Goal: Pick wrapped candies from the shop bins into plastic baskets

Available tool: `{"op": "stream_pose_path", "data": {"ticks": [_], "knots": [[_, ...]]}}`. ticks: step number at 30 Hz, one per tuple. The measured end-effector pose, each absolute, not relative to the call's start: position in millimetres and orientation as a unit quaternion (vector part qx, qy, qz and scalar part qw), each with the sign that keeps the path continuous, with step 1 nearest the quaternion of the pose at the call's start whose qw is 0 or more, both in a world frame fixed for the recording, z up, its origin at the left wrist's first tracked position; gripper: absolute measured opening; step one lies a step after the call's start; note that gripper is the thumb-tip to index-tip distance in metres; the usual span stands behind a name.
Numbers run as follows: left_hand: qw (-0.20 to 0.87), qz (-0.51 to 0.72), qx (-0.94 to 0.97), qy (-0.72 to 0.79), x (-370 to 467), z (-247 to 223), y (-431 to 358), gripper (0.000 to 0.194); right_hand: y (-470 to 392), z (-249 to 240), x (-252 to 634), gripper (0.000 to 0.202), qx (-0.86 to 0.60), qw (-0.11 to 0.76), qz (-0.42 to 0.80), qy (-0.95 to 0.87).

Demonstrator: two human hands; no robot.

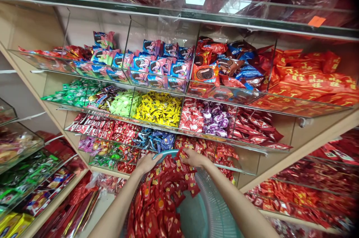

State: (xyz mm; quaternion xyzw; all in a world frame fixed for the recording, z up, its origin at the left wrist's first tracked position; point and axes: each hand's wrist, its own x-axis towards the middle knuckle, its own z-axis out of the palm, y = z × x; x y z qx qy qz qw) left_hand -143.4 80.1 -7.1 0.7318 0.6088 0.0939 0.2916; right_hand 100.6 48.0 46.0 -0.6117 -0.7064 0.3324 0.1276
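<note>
A teal plastic basket (pixel 193 211) is tilted in front of me below the shelves, with a heap of red candy packets (pixel 159 197) along its left side. My left hand (pixel 148 163) is closed on the basket's far rim, thumb over the edge. At the far right of the rim, my right hand (pixel 194 157) is closed, with red packets at its fingertips. Part of its grip is hidden, including whether it also holds the rim. Just beyond both hands is the lowest visible shelf bin with similar red packets (pixel 200 147).
Clear-fronted shelves hold yellow candies (pixel 158 109), purple candies (pixel 214 118), green candies (pixel 71 92), cookie packs (pixel 143 64) and red-orange packs (pixel 314 77). A wooden side panel (pixel 297 148) slants down on the right. More stocked shelves (pixel 28 182) stand at left.
</note>
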Motion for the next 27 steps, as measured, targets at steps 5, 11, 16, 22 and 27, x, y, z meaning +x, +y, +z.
{"op": "stream_pose_path", "data": {"ticks": [5,11,16,22,27], "knots": [[0.288,0.085,0.732,0.611,-143,-4,79,0.073,51,21,86,0.045,-0.649,0.153,0.253,-0.701],[0.289,0.081,0.732,0.612,-142,-6,81,0.074,42,30,95,0.038,-0.671,0.245,0.175,-0.678],[0.283,0.073,0.737,0.609,-141,-4,81,0.074,30,38,107,0.028,-0.649,0.335,0.24,-0.64],[0.264,0.067,0.742,0.612,-141,-3,79,0.073,25,18,104,0.031,-0.628,0.358,0.323,-0.611],[0.271,0.073,0.736,0.616,-141,-1,78,0.074,28,5,99,0.031,-0.613,0.376,0.284,-0.634]]}}
